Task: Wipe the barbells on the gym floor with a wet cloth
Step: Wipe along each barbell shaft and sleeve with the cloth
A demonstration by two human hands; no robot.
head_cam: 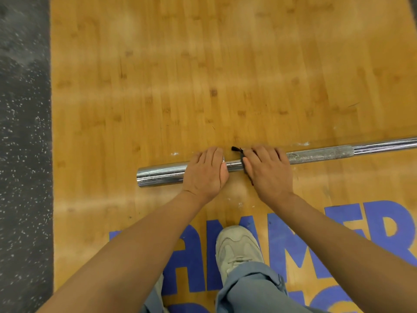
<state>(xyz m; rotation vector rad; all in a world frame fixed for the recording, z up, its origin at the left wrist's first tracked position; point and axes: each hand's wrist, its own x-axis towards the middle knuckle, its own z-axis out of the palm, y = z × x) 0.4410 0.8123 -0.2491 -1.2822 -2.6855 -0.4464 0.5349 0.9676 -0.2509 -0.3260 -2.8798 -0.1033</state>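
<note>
Looking down from my head at a wooden gym platform [225, 64], where a chrome barbell [320, 154] lies across the boards from centre-left to the right edge, which cuts it off so its far end is out of sight. Its thick sleeve end [161, 176] points left, shiny and streaked; a duller, chalky stretch of the shaft shows to the right of my hands.

My left hand [206, 172] lies over the bar where sleeve meets shaft, fingers curled down over the far side; their tips are hidden behind the bar. My right hand [268, 170] sits just beside it on the shaft, fingers folded over a dark cloth [242, 158]. Most of that cloth is buried under my palm: only a dark edge against the bar and a small frayed tuft sticking out past my knuckles can be seen, and I cannot tell whether it is wet.

Below my forearms, one pale sneaker [237, 247] and light blue trouser legs [250, 288] stand on large blue painted letters [338, 240], partly covered by my arms and leg, so the word cannot be read whole. A dark speckled rubber floor [22, 154] runs down the left side, blurred toward the top
</note>
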